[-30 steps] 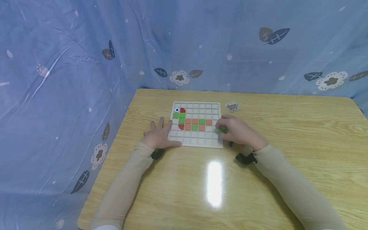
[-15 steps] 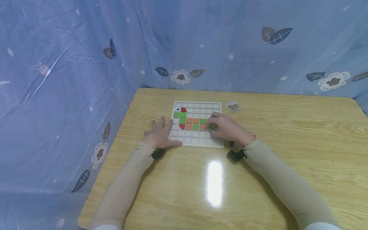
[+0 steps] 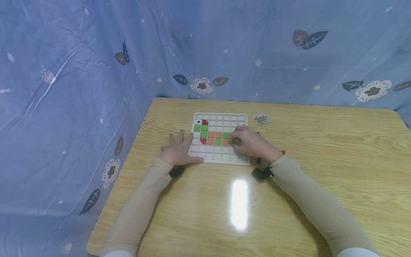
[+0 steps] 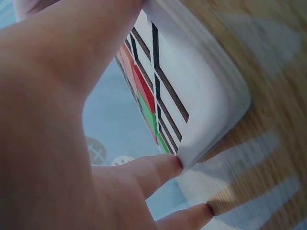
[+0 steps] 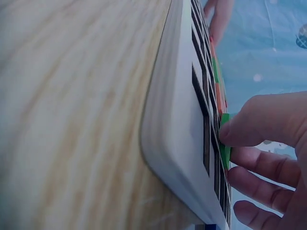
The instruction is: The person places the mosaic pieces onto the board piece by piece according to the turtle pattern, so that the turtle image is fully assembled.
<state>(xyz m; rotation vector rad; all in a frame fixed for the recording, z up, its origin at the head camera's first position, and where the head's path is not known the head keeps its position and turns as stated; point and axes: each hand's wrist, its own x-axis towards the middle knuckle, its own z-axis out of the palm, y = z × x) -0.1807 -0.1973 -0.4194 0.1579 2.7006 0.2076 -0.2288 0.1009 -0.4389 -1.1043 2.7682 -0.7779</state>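
Observation:
A white grid board (image 3: 212, 157) lies on the table, carrying green, orange and red tiles and a round eye tile (image 3: 198, 122). My left hand (image 3: 176, 152) rests spread at its left side, thumb at the near edge. In the left wrist view a fingertip (image 4: 173, 163) touches the board's corner. Over the right part of the grid, my right hand (image 3: 248, 141) pinches a green tile (image 5: 225, 154) between thumb and fingers, beside the end of the lower tile row. The tile sits close against the grid; the hand partly covers it in the head view.
Beyond the board's right corner lies a small picture card (image 3: 261, 119). A blue piece (image 3: 259, 160) and a red piece (image 3: 283, 152) lie right of the board, partly hidden by the right arm. A blue patterned curtain (image 3: 257, 71) borders the table's back and left.
My right hand has moved left from the board's right edge onto the grid with the green tile, then stayed nearly still. The left hand has kept its place.

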